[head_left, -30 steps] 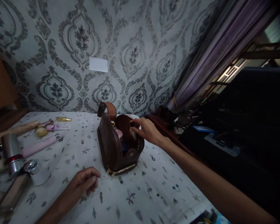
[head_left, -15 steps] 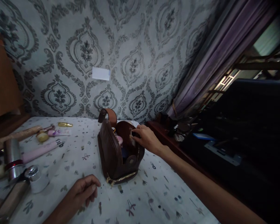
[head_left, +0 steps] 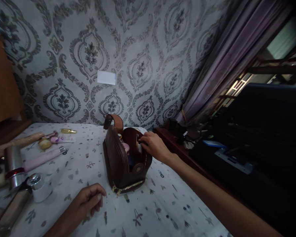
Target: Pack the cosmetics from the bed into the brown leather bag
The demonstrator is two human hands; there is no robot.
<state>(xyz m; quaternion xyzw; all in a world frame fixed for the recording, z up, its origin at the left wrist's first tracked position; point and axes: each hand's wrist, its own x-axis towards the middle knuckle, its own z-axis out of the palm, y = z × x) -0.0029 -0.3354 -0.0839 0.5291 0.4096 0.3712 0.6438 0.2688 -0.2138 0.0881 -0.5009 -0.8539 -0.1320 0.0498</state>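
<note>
A dark brown bag [head_left: 115, 161] stands unzipped on the white patterned cloth [head_left: 81, 168], its brown strap [head_left: 117, 122] arching up at the back. Inside it a pink item [head_left: 126, 147] shows, and the deeper contents are dark. My right hand [head_left: 153, 144] reaches over the bag's right rim, fingers pinched together at a small pale and dark item by the inner wall; the item is too small to name. My left hand [head_left: 90, 199] rests on the cloth in front and left of the bag, fingers loosely curled and apart from the thumb, with nothing in it.
Cosmetics lie at the left: a pink tube [head_left: 43, 158], a silver cylinder [head_left: 14, 168], a clear-capped bottle [head_left: 39, 187], a small purple and white tube [head_left: 63, 140] and a gold tube [head_left: 69, 131]. A patterned wall stands behind; a large black object [head_left: 256, 138] is at right.
My right hand's fingertips have shifted slightly at the bag's inner wall. My left hand has stayed in place.
</note>
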